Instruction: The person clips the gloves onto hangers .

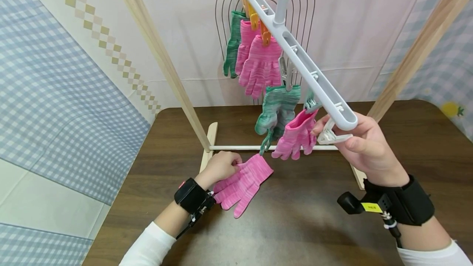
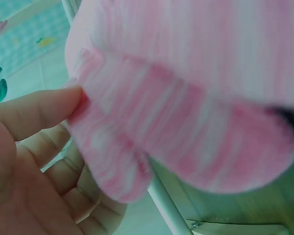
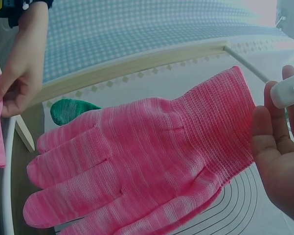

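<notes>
My left hand pinches a striped pink glove between thumb and fingers; in the head view its fingers point down toward the front of the table. In the left wrist view, the thumb presses the glove's edge. My right hand is at the near end of a pale grey hanger, with thumb and fingers on a white clip there. Just left of it, another pink glove hangs from a greenish clip. A green glove hangs beside that from a grey clip.
Farther along the hanger, two pink gloves and a green one hang from orange and yellow clips. A wooden rack with white rods frames the hanger, its feet on the brown table. Checked cloth covers the left side.
</notes>
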### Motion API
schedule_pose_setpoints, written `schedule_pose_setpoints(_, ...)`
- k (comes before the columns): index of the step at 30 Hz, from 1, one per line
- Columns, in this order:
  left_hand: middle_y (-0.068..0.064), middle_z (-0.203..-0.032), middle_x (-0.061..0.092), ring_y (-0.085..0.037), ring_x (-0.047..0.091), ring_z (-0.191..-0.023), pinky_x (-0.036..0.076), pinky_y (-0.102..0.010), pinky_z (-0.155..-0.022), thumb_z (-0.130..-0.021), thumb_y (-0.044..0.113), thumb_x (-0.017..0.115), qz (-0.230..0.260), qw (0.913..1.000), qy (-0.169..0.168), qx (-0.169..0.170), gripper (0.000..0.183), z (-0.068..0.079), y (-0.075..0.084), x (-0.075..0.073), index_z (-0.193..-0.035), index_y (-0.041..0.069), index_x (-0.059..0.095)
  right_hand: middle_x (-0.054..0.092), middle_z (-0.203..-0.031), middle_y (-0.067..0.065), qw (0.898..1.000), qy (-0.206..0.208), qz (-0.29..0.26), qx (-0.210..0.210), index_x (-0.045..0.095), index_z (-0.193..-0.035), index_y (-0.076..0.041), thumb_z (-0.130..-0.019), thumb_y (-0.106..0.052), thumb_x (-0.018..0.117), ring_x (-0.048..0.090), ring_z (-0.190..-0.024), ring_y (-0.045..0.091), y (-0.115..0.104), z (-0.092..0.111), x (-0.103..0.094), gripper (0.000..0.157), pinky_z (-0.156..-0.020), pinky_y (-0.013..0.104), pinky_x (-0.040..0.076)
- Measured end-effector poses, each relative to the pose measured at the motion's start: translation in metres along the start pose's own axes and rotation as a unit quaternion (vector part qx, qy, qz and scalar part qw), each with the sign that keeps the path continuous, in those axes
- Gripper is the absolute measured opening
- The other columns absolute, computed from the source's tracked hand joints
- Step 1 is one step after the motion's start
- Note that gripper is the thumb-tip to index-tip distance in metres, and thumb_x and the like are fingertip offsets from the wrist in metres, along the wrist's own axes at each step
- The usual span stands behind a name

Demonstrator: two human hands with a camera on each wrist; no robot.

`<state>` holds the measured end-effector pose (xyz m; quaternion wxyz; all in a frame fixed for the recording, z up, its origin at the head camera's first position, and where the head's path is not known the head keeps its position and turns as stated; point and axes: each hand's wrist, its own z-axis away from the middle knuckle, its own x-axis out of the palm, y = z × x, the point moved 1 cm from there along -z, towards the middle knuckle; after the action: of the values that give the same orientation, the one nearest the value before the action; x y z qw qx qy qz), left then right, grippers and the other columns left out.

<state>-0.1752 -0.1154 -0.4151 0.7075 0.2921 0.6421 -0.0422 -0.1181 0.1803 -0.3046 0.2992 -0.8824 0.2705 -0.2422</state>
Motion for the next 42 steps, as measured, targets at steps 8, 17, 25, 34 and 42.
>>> schedule_pose_setpoints(8,0.007,-0.066,0.051,-0.011,0.045,-0.061,0.040,-0.028,-0.056,-0.078,0.009,0.061,0.029,0.9967,0.043,0.062,0.009,0.008,0.006,0.000,-0.075,0.017,0.059,0.059,-0.105,0.021,1.000,-0.002,0.003,-0.002,0.048,-0.116,0.014,-0.085,-0.002,0.055,0.051,-0.103,0.029,0.001,0.000,0.000,0.035,-0.087,0.032,0.040)
schedule_pose_setpoints(17,0.008,-0.068,0.053,-0.010,0.046,-0.062,0.039,-0.027,-0.057,-0.080,0.009,0.060,0.086,0.9895,0.066,0.095,0.006,0.016,0.012,0.000,-0.078,0.015,0.059,0.059,-0.105,0.020,1.000,0.001,-0.003,0.001,0.047,-0.116,0.013,-0.084,-0.002,0.055,0.052,-0.103,0.029,0.000,0.000,0.001,0.036,-0.087,0.031,0.041)
schedule_pose_setpoints(25,0.007,-0.058,0.046,-0.004,0.040,-0.052,0.035,-0.024,-0.051,-0.080,0.008,0.058,0.123,0.9842,0.084,0.096,0.010,0.022,0.019,-0.002,-0.079,0.018,0.055,0.059,-0.105,0.020,1.000,0.007,0.003,0.005,0.048,-0.116,0.013,-0.084,-0.003,0.056,0.052,-0.102,0.029,0.000,0.000,0.001,0.036,-0.087,0.031,0.041)
schedule_pose_setpoints(34,0.010,-0.061,0.045,-0.006,0.036,-0.054,0.033,-0.024,-0.050,-0.076,0.004,0.056,0.148,0.9730,0.124,0.126,0.013,0.026,0.027,-0.003,-0.078,0.016,0.055,0.059,-0.105,0.020,1.000,0.003,0.005,0.002,0.048,-0.116,0.012,-0.084,-0.003,0.056,0.052,-0.103,0.029,0.001,-0.001,0.001,0.036,-0.086,0.032,0.041)
schedule_pose_setpoints(42,0.010,-0.071,0.057,-0.006,0.043,-0.059,0.037,-0.022,-0.052,-0.075,0.002,0.054,0.183,0.9589,0.155,0.152,0.016,0.031,0.037,-0.006,-0.078,0.017,0.058,0.060,-0.104,0.019,1.000,0.006,0.006,0.003,0.049,-0.115,0.012,-0.084,-0.003,0.056,0.052,-0.102,0.029,0.001,-0.001,0.001,0.036,-0.087,0.031,0.042)
